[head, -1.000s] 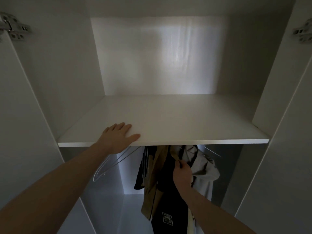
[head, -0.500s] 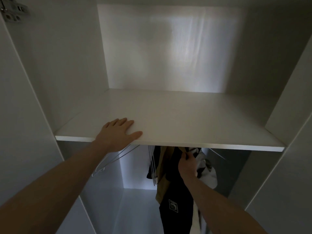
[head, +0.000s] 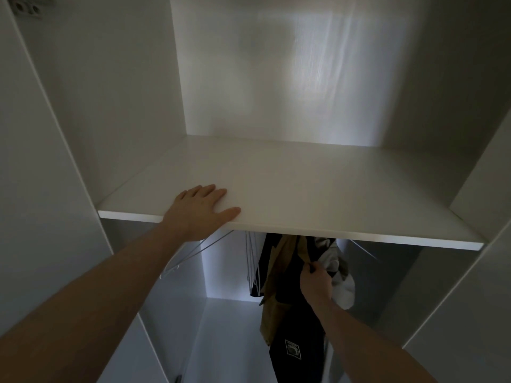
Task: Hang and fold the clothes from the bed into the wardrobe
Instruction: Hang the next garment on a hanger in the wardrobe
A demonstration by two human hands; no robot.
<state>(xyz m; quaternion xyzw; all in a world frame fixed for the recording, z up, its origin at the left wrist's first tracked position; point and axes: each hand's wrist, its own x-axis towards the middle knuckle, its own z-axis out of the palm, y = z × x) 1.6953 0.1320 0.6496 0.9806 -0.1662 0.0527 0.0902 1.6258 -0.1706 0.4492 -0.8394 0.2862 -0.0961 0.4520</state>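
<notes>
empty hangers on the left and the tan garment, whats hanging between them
In the head view, a few thin white hangers and a dark garment hang between the empty hangers and the tan garment.

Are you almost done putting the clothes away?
Partly, as far as this view shows. Done: a tan garment, a dark garment and a light one already hang under the shelf. In hand: the right hand pinches the dark garment near its top, while the left hand rests flat on the shelf. Left: no folded clothes lie on the shelf, empty hangers wait, and the bed is out of sight.
</notes>
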